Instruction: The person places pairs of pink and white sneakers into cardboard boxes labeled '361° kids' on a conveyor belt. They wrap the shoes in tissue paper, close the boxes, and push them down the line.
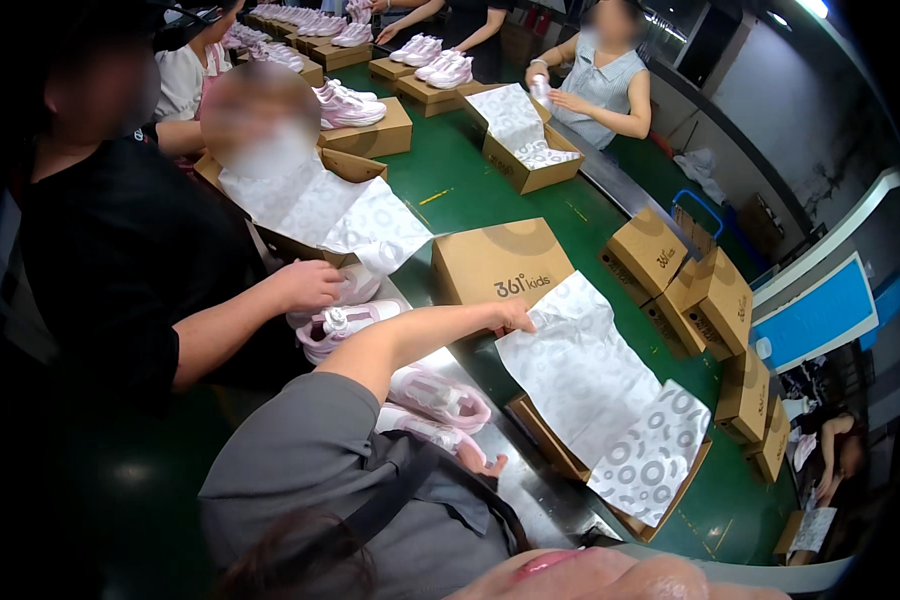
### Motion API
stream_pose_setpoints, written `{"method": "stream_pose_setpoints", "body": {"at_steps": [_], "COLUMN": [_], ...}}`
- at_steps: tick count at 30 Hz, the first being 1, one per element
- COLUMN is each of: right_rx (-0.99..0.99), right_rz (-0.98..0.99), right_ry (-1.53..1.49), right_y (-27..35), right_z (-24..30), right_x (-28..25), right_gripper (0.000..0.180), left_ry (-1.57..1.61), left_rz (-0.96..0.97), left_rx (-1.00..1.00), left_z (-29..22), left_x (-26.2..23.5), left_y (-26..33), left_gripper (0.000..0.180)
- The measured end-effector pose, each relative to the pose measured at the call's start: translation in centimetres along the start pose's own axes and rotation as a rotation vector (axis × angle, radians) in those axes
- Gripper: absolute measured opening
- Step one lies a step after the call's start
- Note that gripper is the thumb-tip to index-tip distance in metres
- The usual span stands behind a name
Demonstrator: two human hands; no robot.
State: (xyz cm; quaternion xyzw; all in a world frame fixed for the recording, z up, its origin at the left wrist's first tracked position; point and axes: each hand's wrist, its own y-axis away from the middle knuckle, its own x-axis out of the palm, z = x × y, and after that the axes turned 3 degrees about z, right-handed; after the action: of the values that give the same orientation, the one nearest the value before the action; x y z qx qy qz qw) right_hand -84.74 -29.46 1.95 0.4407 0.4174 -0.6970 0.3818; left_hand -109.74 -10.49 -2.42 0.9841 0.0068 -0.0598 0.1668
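My left hand [515, 317] reaches forward, its fingers closed at the upper left edge of a sheet of white wrapping paper [590, 360] with grey ring patterns. The sheet spreads over an open brown shoebox [560, 440] and drapes past its near side. Lower down, my right hand [482, 462] shows only in part behind my grey top, its fingers at the end of a pink-and-white sneaker [420, 430]. A second sneaker [440, 395] lies beside it on the metal table edge [530, 485]. Most of the right hand and its wrist is hidden.
A closed shoebox [500, 260] stands behind the open one on the green table [440, 170]. More boxes [720, 300] are stacked right. At left, a co-worker's hand [310, 287] touches sneakers beside another papered box [370, 170]. Another person [610, 85] works opposite.
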Motion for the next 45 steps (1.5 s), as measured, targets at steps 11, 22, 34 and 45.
{"method": "stream_pose_setpoints", "body": {"at_steps": [11,22,34,45], "right_rx": [0.875,1.013,0.814,0.743], "right_rz": [-0.250,-0.545,-0.061,-0.261], "right_ry": [-1.070,-0.884,0.330,-0.016], "right_y": [5.4,3.0,2.7,5.0], "right_z": [-10.6,-26.0,-18.6,-18.0], "right_x": [-12.4,7.4,-5.9,-7.3], "right_gripper": [0.026,0.027,0.052,0.045], "left_ry": [-0.047,0.670,-0.933,-1.219], "left_rz": [0.156,0.469,-0.006,0.063], "left_rx": [-0.086,0.068,0.634,0.457], "left_z": [-2.4,-11.2,-3.0,-2.5], "left_x": [-2.0,7.4,14.1,12.4], "left_y": [1.6,1.4,-1.0,0.6], "left_gripper": [0.033,0.025,0.042,0.032]}}
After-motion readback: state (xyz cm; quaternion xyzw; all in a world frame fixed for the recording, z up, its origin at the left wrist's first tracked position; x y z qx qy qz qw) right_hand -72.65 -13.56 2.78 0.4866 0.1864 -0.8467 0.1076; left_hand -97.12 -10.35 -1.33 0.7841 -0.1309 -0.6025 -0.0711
